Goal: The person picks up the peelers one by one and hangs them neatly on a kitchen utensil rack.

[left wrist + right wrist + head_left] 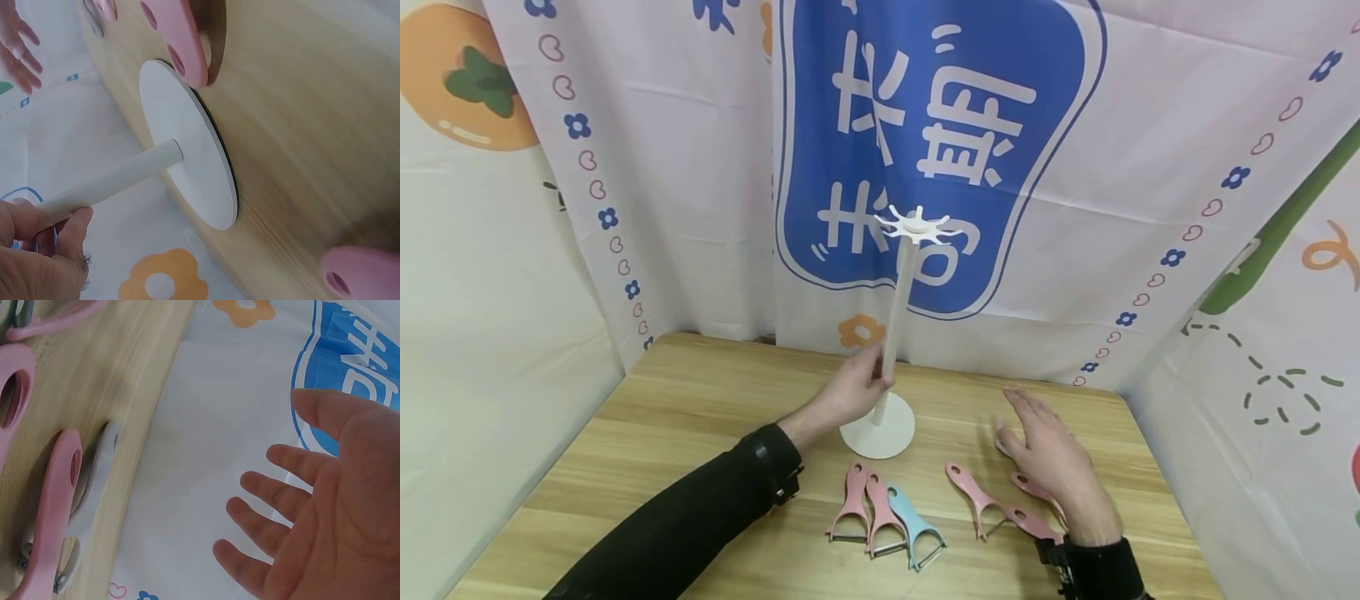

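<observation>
A white stand [897, 312] with a round base [880, 442] and a star-shaped ring of hooks [916, 225] rises from the table. My left hand [850, 390] grips its pole low down, thumb and fingers around it, as the left wrist view shows too. Over the right-hand group of peelers hovers my right hand [1051, 450], fingers spread and palm bare. Below it lie a pink peeler [53, 506] and a grey-white peeler [97, 478], side by side. Another pink peeler [970, 486] lies left of them.
In front of the base, two pink peelers [854, 492] and a light-blue peeler [906, 508] lie fanned out, handles toward the stand. A printed curtain [715, 208] hangs behind the wooden table [700, 400], with more cloth on both sides.
</observation>
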Demonstrator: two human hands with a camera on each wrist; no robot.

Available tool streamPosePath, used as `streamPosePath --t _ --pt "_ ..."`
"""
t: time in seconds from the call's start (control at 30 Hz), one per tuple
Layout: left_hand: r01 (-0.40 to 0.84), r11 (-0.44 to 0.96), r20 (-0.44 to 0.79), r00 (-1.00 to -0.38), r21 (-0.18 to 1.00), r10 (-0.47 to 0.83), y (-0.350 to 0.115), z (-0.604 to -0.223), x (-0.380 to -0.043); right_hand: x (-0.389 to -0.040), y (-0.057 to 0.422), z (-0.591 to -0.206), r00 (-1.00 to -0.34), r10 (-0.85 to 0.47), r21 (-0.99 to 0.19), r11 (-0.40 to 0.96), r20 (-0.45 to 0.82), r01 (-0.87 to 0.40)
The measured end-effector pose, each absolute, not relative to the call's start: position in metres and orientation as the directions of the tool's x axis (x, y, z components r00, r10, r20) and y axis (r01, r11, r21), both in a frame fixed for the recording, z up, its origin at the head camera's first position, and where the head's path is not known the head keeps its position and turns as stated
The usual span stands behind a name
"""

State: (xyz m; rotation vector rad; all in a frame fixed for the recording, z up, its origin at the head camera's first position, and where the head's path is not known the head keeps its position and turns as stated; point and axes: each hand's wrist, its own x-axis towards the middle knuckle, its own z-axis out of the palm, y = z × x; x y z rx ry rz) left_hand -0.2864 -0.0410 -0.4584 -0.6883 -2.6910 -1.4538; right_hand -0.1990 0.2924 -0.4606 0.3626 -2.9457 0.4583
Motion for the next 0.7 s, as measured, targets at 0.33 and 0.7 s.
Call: streamPosePath --t 0.33,0.7 --pt "0.386 0.475 0.193 -0.894 0.791 0.404 -0.042 -0.460 -0.274 -0.196 0.278 -0.463 -0.961 -0.251 -0.372 0.887 0.113 -0.275" --pt "0.390 0.482 0.196 -0.893 0.784 0.405 -0.041 -0.463 -0.275 -0.189 0.257 -0.469 -0.968 -0.243 -0.451 0.873 -0.070 -0.187"
